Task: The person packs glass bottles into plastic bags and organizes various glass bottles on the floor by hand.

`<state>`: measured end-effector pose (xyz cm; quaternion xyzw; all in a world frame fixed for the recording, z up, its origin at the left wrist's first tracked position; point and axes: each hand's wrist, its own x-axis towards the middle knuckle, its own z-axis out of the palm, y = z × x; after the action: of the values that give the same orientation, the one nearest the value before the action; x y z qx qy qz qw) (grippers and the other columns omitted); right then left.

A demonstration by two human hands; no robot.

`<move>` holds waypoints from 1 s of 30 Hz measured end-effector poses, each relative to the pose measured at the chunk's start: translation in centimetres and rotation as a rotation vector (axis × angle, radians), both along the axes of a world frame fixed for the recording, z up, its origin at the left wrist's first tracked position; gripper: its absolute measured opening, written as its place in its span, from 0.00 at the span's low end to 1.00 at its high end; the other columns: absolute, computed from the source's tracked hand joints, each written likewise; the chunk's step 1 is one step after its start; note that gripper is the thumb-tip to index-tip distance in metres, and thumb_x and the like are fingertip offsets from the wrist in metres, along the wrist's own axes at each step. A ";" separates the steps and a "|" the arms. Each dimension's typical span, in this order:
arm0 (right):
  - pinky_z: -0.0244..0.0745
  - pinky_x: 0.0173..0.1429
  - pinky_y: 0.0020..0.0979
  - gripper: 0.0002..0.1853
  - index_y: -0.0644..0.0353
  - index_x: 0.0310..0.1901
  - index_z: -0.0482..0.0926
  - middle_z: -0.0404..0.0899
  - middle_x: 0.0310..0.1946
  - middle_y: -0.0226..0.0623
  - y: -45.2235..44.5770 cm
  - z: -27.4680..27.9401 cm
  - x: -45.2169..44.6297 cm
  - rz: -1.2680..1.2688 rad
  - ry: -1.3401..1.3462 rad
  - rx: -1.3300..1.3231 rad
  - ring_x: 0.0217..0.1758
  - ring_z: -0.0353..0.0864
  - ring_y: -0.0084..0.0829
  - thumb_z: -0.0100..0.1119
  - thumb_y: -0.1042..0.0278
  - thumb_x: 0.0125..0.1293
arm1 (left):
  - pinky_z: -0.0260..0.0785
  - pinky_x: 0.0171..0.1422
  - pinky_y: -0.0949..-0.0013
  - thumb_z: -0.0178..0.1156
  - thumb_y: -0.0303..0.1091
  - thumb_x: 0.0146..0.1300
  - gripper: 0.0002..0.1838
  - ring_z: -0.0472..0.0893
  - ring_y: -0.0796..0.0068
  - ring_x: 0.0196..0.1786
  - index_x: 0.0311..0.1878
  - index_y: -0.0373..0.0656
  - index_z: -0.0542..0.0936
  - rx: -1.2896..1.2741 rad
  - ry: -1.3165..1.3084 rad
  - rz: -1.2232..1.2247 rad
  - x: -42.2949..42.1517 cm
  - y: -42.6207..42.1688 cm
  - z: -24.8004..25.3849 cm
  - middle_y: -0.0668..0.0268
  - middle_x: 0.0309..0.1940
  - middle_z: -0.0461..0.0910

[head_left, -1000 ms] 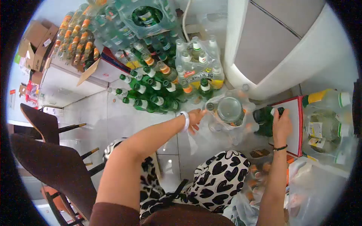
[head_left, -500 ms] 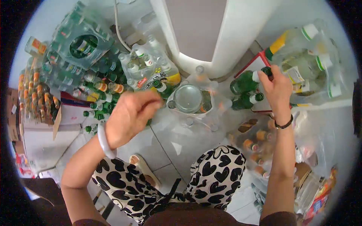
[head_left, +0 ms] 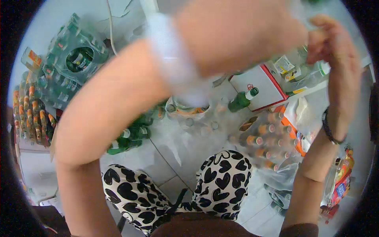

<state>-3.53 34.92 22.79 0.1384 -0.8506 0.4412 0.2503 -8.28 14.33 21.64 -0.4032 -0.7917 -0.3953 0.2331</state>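
My left hand (head_left: 252, 35) is raised close to the camera, its arm crossing the upper view. It is smeared by motion, with its fingers hidden. At the upper right is my right hand (head_left: 335, 53), its fingers curled close to the left hand; whatever they hold, if anything, does not show. Below the hands, a green glass bottle (head_left: 240, 102) lies against a white box with red edges (head_left: 260, 89). Large clear bottles (head_left: 294, 73) stand behind that box, partly covered by my hands. A bit of green shows at the top edge, too blurred to name.
Shrink-wrapped green bottles (head_left: 59, 63) are stacked at the left, beside orange-labelled bottles (head_left: 31, 110). More green bottles (head_left: 132, 136) lie on the tiled floor (head_left: 167, 146). A wrapped pack of orange-capped bottles (head_left: 262, 142) sits by my right knee. Bags and packets (head_left: 341, 185) are at far right.
My left hand has swung up and right across the view. My right hand has left the green bottle necks by the box, moving up and right. Only one green bottle now shows there.
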 end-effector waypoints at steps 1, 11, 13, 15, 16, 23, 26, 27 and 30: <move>0.65 0.30 0.25 0.17 0.58 0.41 0.80 0.74 0.24 0.25 1.8 -2.4 -1.2 -0.001 -0.066 0.022 0.28 0.71 0.18 0.56 0.50 0.65 | 0.69 0.34 0.65 0.62 0.35 0.50 0.11 0.78 0.63 0.27 0.31 0.37 0.79 -0.017 -0.039 0.042 0.6 -1.9 0.8 0.57 0.23 0.78; 0.72 0.33 0.38 0.16 0.69 0.34 0.77 0.77 0.26 0.47 7.6 -32.2 -8.1 -0.017 -0.677 0.555 0.28 0.77 0.41 0.67 0.66 0.48 | 0.62 0.31 0.78 0.63 0.41 0.54 0.15 0.72 0.82 0.23 0.34 0.36 0.81 -0.076 -0.202 0.847 6.2 -23.5 7.6 0.66 0.22 0.75; 0.69 0.17 0.34 0.10 0.72 0.28 0.76 0.73 0.16 0.41 9.1 -33.5 -8.8 -0.011 -0.574 0.530 0.12 0.74 0.32 0.65 0.76 0.45 | 0.58 0.27 0.79 0.62 0.46 0.55 0.17 0.70 0.84 0.21 0.27 0.39 0.80 -0.080 -0.155 0.931 6.5 -27.6 6.9 0.71 0.18 0.74; 0.70 0.28 0.36 0.15 0.69 0.36 0.77 0.75 0.26 0.44 10.5 -32.5 -7.7 -0.077 -0.623 0.520 0.24 0.75 0.36 0.66 0.76 0.44 | 0.59 0.26 0.79 0.63 0.46 0.54 0.17 0.70 0.84 0.20 0.27 0.39 0.80 -0.031 -0.184 0.923 7.7 -31.7 6.5 0.71 0.19 0.75; 0.71 0.35 0.36 0.17 0.68 0.39 0.77 0.76 0.32 0.45 9.3 -29.1 -6.7 -0.161 -0.687 0.479 0.32 0.77 0.38 0.66 0.76 0.45 | 0.64 0.27 0.74 0.63 0.42 0.51 0.15 0.74 0.77 0.20 0.27 0.38 0.80 -0.041 -0.177 0.983 8.4 -33.3 6.3 0.67 0.18 0.76; 0.70 0.36 0.25 0.20 0.63 0.49 0.75 0.75 0.46 0.40 7.1 -10.7 1.4 -0.327 -0.378 0.512 0.38 0.74 0.26 0.63 0.75 0.51 | 0.61 0.21 0.77 0.64 0.44 0.52 0.17 0.72 0.82 0.18 0.29 0.36 0.79 0.053 -0.286 1.141 10.6 -42.8 1.7 0.70 0.19 0.76; 0.72 0.39 0.31 0.19 0.62 0.48 0.76 0.76 0.48 0.42 1.0 -1.1 3.9 -0.415 -0.487 0.290 0.38 0.76 0.34 0.60 0.74 0.51 | 0.65 0.21 0.76 0.65 0.42 0.51 0.17 0.73 0.80 0.17 0.28 0.34 0.78 0.083 -0.361 1.149 10.1 -46.4 -1.4 0.68 0.18 0.75; 0.73 0.41 0.35 0.19 0.62 0.48 0.76 0.76 0.49 0.42 -0.5 1.9 4.4 -0.427 -0.475 0.263 0.39 0.77 0.38 0.60 0.75 0.51 | 0.65 0.21 0.76 0.66 0.41 0.49 0.17 0.74 0.79 0.17 0.27 0.32 0.77 0.142 -0.401 1.138 10.1 -46.9 -2.2 0.66 0.17 0.75; 0.68 0.48 0.32 0.25 0.62 0.58 0.67 0.68 0.45 0.43 -9.1 8.4 5.2 -0.321 -0.649 0.384 0.44 0.69 0.35 0.59 0.65 0.59 | 0.67 0.22 0.72 0.66 0.39 0.48 0.17 0.75 0.76 0.17 0.28 0.31 0.77 0.088 -0.492 1.138 9.5 -51.1 -6.7 0.64 0.17 0.76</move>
<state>1.66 25.84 31.15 -0.0983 -0.9631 0.2505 0.0045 1.22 -36.78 14.95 0.1951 -0.8960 -0.3226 0.2344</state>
